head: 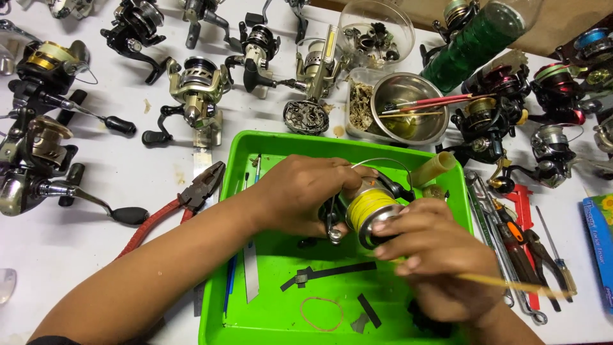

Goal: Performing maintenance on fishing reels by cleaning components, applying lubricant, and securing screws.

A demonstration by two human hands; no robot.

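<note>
Yellow-lined fishing reel [367, 207] sits over the green tray's [274, 255] right half; your left hand [300, 195] grips its body, your right hand [434, 255] pinches what looks like a thin stick [511, 284].

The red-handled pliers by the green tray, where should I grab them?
Grab the red-handled pliers by the two long red handles, coming from the lower left. The dark metal jaws point up-right and rest on the green plastic tray's rim, while the handles lie free on the white table.

We spot one flat blue cardboard package with a yellow flower print [600, 246], at four o'clock, cut by the right edge
</note>
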